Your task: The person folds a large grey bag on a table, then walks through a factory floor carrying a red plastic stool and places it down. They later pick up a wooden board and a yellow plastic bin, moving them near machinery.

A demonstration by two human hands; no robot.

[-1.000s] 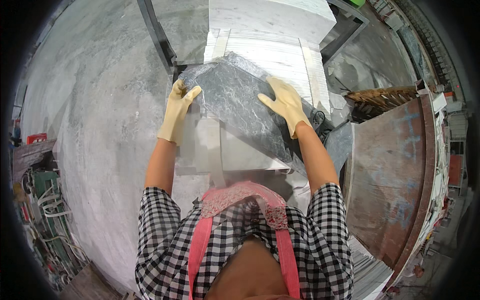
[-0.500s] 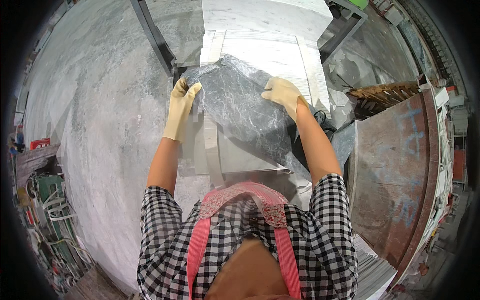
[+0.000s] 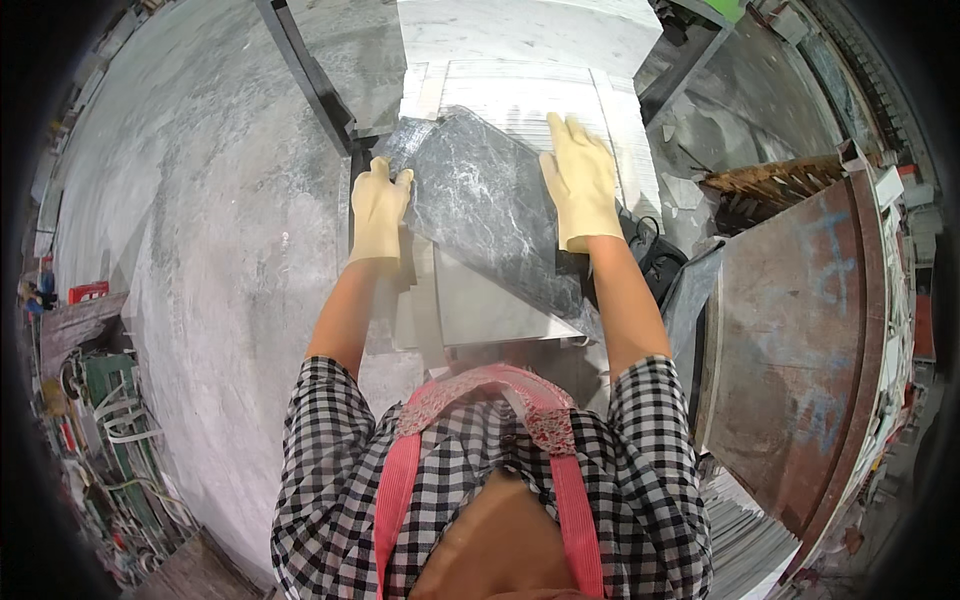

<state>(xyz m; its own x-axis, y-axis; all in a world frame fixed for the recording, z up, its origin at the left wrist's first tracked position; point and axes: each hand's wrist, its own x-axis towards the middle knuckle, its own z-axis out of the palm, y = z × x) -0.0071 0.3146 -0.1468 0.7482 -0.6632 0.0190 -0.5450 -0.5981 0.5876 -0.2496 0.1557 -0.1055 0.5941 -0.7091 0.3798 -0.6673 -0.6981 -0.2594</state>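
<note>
A crinkled dark grey plastic sheet (image 3: 480, 190) with pale crease marks lies slantwise over a stack of thin white panels (image 3: 500, 92). My left hand (image 3: 378, 212), in a cream rubber glove, is at the sheet's left edge with its fingers bent and the thumb against it; the fingertips are partly hidden. At the sheet's right side my right hand (image 3: 582, 185), gloved the same way, lies flat with fingers stretched forward, slightly blurred. Its palm rests over the sheet's edge and the white panels. Nothing is gripped in it.
A black bag-like thing (image 3: 655, 262) sits right of the stack, beside a large brown board (image 3: 785, 330). Dark metal posts (image 3: 305, 75) flank the stack. Green-framed clutter with white straps (image 3: 115, 410) stands at left. More stacked sheets (image 3: 745, 530) lie at lower right.
My right hand has let go of the sheet and flattened, fingers stretched forward. The sheet has settled lower and smoother. My left hand has shifted slightly right and turned its back upward.
</note>
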